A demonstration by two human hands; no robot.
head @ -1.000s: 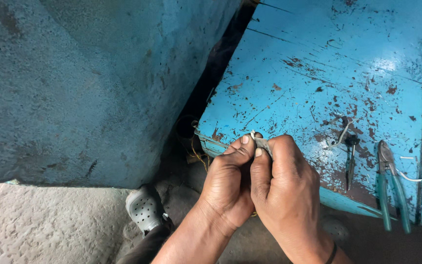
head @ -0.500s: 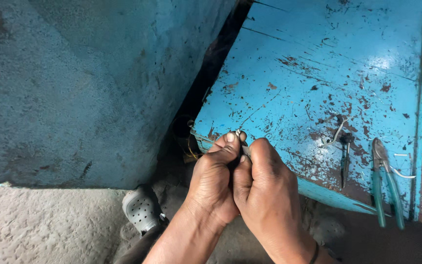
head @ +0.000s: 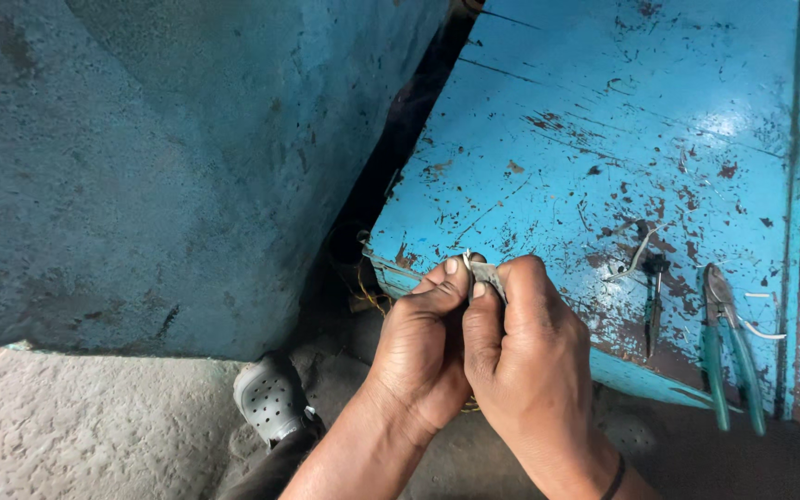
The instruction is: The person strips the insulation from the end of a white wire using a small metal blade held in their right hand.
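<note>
Your left hand (head: 423, 347) and right hand (head: 525, 366) press together at the near edge of the blue table (head: 604, 139), thumbs and forefingers pinched narrow on a small grey strip (head: 485, 274) with a thin wire end (head: 466, 256) poking up at 12 o'clock from your fingertips. Both grips are closed tight on that one piece, which sits just over the table's lower-left corner.

The strip is small and looks stiff: if your thumbs slide, it could spring out and drop into the dark gap (head: 391, 167) at 11 o'clock, where it would be hard to find. The wire tip looks sharp enough to prick a thumb pad if you push against it.

The table is painted metal, glossy in spots, chipped to rusty brown patches. Green-handled pliers (head: 729, 356) lie at 3 o'clock, a dark slim tool (head: 654, 301) and a bent pale wire (head: 633, 261) beside them. The wall (head: 159, 167) at 9 o'clock is rough, mottled blue; a perforated grey clog (head: 270, 396) rests on gritty ground at 7 o'clock
</note>
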